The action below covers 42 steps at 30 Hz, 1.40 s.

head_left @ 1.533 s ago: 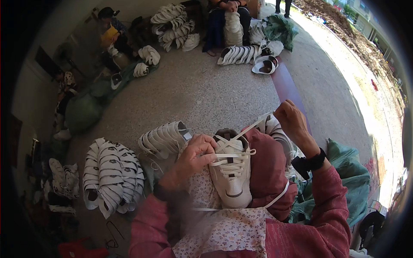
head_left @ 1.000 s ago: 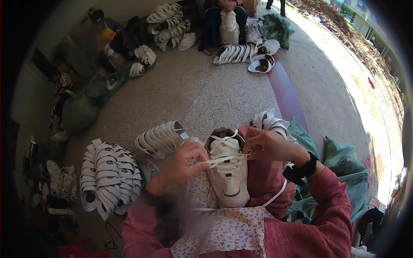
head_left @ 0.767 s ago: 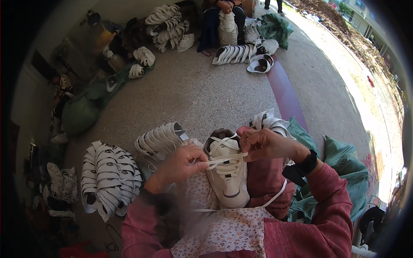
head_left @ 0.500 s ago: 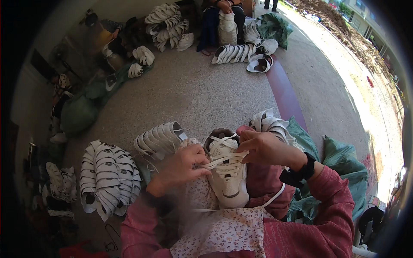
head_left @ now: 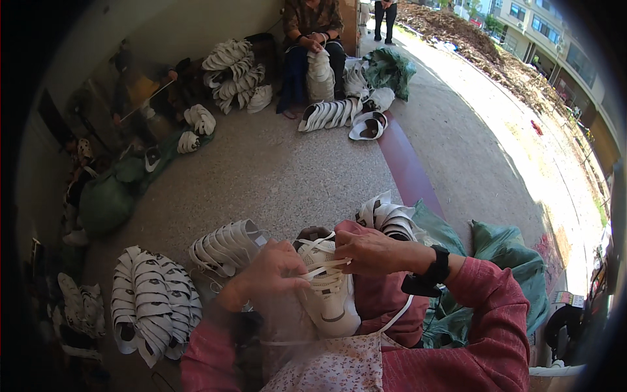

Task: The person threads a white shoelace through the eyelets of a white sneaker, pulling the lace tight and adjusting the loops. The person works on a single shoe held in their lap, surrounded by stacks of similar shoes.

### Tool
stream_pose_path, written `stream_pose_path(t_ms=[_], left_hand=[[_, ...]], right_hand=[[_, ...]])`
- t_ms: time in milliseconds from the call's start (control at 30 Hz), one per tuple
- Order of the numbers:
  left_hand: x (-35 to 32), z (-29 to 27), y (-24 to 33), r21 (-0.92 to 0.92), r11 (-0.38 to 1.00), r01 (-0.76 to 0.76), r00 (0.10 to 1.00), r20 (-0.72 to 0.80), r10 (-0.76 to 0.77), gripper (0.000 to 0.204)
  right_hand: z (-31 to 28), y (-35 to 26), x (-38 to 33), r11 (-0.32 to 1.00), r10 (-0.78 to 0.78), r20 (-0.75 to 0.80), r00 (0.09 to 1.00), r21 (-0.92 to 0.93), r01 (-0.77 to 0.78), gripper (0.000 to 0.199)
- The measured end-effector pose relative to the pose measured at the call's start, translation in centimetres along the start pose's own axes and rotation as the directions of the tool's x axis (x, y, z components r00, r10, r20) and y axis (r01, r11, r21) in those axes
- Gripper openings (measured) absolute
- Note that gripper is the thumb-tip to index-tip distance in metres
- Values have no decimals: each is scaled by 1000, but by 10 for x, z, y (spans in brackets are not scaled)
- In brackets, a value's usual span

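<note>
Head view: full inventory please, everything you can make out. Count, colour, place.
Shoe: one, cream, toe toward wearer, on lap
Lace: one stretch visible, white, pinched between both hands
Near upper stacks: three main ones, white, left, beyond left hand, beyond right forearm
Far upper stacks: several, white, on floor near the other people
Green sacks: several, exact count unclear, right of lap, upper left, top
Other people: at least three, mixed clothing, top and upper left
Floor strip: one, purple, right of centre
Dirt heap: brown, outside, upper right
Building: pale, upper right
Apron: one, floral, wearer's lap
Wristband: one, black, right wrist
Left hand: one, left of shoe
Right hand: one, right of shoe
</note>
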<state>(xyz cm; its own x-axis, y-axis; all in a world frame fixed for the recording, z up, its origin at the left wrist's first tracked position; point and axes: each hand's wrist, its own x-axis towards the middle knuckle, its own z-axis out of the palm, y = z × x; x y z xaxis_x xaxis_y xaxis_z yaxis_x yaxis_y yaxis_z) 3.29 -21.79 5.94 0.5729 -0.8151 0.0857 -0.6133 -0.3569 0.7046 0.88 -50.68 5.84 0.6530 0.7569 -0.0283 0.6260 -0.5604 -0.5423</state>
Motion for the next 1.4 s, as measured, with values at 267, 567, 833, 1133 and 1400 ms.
stream_pose_path(t_ms=[267, 567, 833, 1133, 1400], left_hand=[[13, -4, -2, 17, 999, 38, 991, 131, -40, 21], [0, -9, 15, 59, 996, 70, 990, 119, -76, 21], [-13, -3, 9, -224, 934, 279, 942, 252, -221, 21], [-39, 10, 24, -191, 903, 386, 921, 140, -364, 27], [-24, 0, 35, -403, 721, 564, 826, 252, -505, 28]], right_hand=[[-20, -10, -10, 959, 104, 221, 970, 238, -157, 19], [0, -15, -21, 983, -46, -96, 994, -184, 28, 16], [-5, -5, -11, 987, -64, -88, 994, 141, 76, 15], [7, -9, -24, 985, 142, -128, 982, 120, -127, 24], [1, 1, -39, 849, 145, -117, 982, 525, -63, 37]])
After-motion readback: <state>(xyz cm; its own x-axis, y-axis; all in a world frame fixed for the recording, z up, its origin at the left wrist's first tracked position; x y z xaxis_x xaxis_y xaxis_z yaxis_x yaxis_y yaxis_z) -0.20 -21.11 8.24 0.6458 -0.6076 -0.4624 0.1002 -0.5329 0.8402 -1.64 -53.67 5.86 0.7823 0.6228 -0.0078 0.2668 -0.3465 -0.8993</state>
